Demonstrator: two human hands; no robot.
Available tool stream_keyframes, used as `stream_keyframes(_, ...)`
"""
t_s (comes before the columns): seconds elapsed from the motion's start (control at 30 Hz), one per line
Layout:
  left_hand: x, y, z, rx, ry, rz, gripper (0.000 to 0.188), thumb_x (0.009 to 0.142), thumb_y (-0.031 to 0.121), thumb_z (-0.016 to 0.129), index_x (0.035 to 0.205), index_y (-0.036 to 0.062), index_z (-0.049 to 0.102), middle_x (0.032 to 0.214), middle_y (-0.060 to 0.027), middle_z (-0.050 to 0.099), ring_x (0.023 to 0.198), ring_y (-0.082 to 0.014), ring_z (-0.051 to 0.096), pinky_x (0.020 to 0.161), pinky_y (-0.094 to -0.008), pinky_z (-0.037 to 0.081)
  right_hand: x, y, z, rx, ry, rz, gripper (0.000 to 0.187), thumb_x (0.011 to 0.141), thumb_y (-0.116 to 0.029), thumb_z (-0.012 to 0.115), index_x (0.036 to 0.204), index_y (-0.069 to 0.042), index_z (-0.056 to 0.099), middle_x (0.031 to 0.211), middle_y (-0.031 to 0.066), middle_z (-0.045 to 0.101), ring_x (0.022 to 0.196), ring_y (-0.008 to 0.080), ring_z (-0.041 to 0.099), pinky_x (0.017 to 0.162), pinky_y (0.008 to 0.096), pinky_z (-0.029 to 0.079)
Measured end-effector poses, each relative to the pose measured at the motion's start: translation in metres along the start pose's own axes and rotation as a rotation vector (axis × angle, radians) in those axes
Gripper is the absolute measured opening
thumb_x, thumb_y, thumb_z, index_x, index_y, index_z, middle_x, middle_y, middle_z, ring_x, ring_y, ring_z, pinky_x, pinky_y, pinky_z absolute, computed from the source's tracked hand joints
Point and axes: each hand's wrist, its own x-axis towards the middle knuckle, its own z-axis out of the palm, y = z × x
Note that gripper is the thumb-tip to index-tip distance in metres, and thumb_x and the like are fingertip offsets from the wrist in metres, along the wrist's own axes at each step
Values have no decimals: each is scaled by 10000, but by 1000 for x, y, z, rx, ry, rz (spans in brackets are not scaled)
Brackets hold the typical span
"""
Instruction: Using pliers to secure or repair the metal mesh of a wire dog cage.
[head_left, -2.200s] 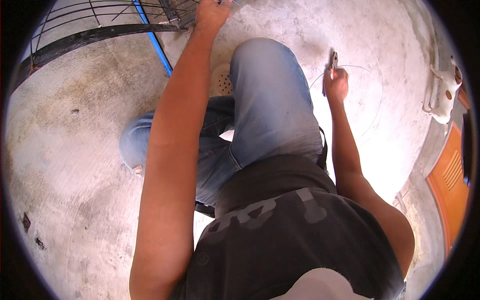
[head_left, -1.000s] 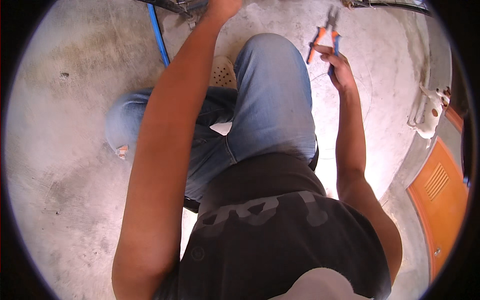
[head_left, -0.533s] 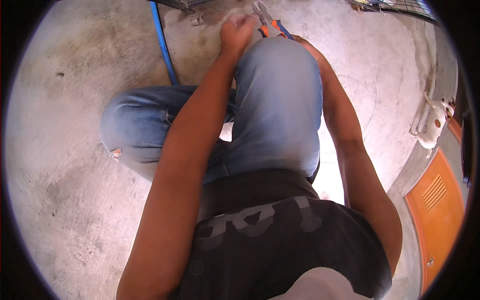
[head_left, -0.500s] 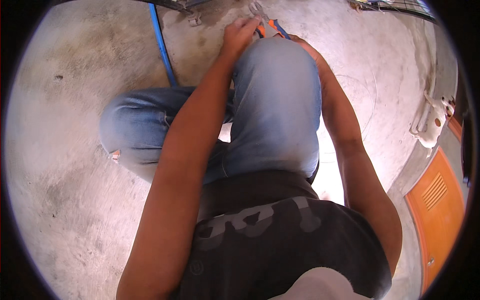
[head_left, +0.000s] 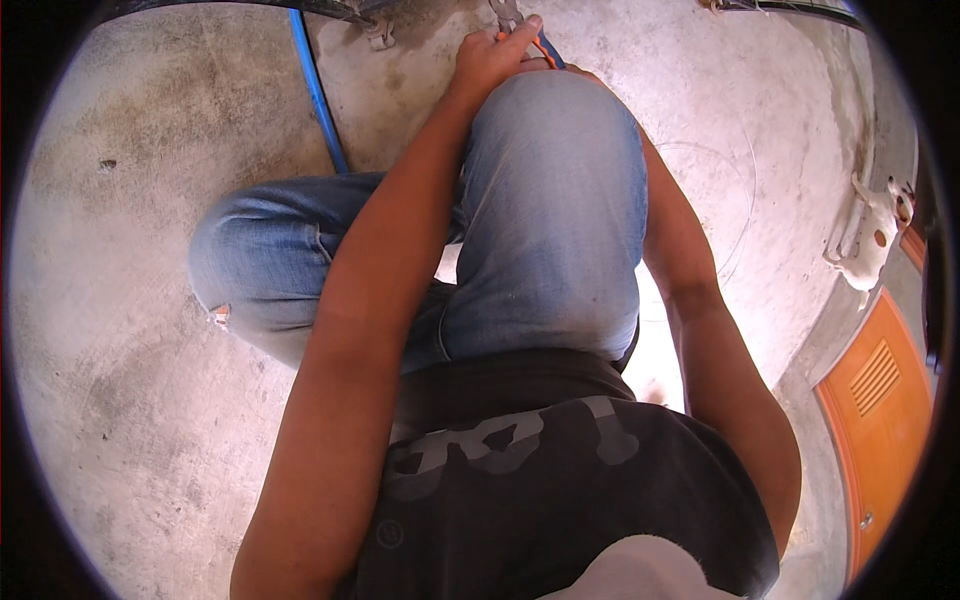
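A pair of pliers (head_left: 547,50) with blue and orange handles and a grey metal head is at the top, just beyond my raised knee. My left hand (head_left: 492,58) closes around it near the pivot, one digit lying across the handles below the head. The handle ends run down toward my right hand (head_left: 585,73), which is mostly hidden behind the knee. What shows of it is against the handle ends. Whatever lies under the jaws cannot be made out.
A blue pipe (head_left: 318,95) lies on the concrete floor (head_left: 180,120) left of the hands. Thin wire (head_left: 752,190) loops over the floor at right. A white animal with a brown patch (head_left: 868,240) lies near an orange louvred door (head_left: 880,420). Dark framework (head_left: 240,4) borders the top.
My left hand has shifted slightly right and up, now overlapping the pliers' handles with a digit across them. The handles look closer together. The view has shifted a little.
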Motion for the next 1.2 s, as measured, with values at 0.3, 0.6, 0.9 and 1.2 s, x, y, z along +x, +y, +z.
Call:
stream_keyframes(0.3, -1, 23, -2, -78, 3, -108, 513, 837, 433, 687, 851, -72, 604, 743, -141, 657, 622, -165, 614, 583, -300, 505, 19, 32, -10, -326, -16, -316, 173, 924, -149, 584, 1020, -22, 652, 896, 92, 653, 857, 145, 647, 734, 254, 519)
stream_keyframes(0.6, 5, 9, 8, -140, 56, -134, 748, 841, 482, 668, 1169, -168, 495, 762, -140, 641, 633, -187, 609, 610, -315, 512, 22, 37, -1, 116, -148, -314, 138, 910, -111, 603, 1008, -31, 659, 944, 76, 653, 861, 135, 646, 758, 267, 527)
stream_keyframes(0.9, 2, 13, 5, -34, 116, -123, 756, 813, 471, 701, 1212, -140, 504, 851, -184, 665, 771, -221, 648, 726, -336, 520, -7, -16, 39, -71, 273, 103, 275, 974, -259, 537, 1018, -15, 656, 890, 122, 666, 804, 171, 668, 701, 291, 549)
stream_keyframes(1.2, 4, 16, 5, 111, 53, -87, 570, 816, 544, 653, 915, -18, 664, 800, -158, 664, 737, -219, 647, 706, -349, 511, -7, -1, 21, 47, 0, -143, 264, 947, -194, 571, 1112, -4, 649, 953, 148, 680, 867, 200, 685, 747, 284, 570)
